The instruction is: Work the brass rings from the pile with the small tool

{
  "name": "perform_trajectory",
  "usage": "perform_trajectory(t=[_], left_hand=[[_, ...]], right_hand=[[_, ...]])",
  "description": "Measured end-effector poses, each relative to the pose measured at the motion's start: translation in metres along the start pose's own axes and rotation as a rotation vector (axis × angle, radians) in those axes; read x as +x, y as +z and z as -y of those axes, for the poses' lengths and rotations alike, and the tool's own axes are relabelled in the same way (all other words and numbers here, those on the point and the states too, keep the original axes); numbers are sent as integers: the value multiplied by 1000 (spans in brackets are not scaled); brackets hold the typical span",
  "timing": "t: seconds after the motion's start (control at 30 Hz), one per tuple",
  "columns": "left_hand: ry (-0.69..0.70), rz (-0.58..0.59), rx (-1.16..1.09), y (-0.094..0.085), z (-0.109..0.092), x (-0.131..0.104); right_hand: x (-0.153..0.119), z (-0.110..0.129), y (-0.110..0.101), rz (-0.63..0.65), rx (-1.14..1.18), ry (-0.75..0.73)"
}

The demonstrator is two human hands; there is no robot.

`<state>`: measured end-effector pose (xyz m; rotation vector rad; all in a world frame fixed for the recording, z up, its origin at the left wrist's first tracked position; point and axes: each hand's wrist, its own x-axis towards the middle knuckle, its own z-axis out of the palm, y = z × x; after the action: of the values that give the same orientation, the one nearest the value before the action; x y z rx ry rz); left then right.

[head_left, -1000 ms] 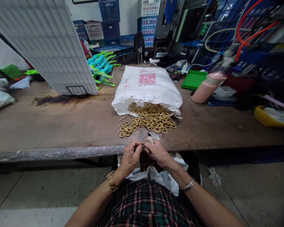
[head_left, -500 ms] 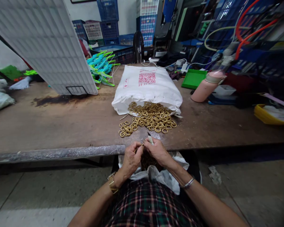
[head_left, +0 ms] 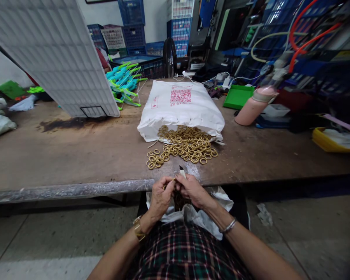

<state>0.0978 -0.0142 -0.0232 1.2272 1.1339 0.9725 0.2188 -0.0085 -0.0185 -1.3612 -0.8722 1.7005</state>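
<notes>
My left hand is closed around a brass-coloured ring, of which only a small edge shows between the fingers. Close against it, my right hand grips a small knife with a pale handle and a dark tip that points up and away. Both hands meet just in front of the table's edge, fingertips almost touching. Under them, a white bag lies open on my lap with more rings inside, partly hidden. Beyond the hands, a heap of brass-coloured rings spills from a white printed sack onto the table.
The brown table has a worn front edge. A white ribbed panel leans at left, beside turquoise and green plastic parts. Farther right stand a green tray, a pink bottle and a yellow tray.
The knife and my right hand have shifted slightly left and turned a little. My left hand stays closed on the ring, and the heap looks the same.
</notes>
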Motion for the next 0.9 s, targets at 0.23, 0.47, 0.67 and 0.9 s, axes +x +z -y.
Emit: perform_trajectory(t=[0.23,0.47,0.67,0.9], left_hand=[[-145,49,-99,-2,1,2],[-202,111,-217,-5,3,3],[-184,60,-281,-6,3,2],[-159,8,-238,-6,-3,4]], right_hand=[[6,-6,-2,-96,-239,-212],[6,-3,-4,-111,-391,-299],[5,-2,-7,-220,-605,-380],[-6,0,-6,-91,-1056,-476]])
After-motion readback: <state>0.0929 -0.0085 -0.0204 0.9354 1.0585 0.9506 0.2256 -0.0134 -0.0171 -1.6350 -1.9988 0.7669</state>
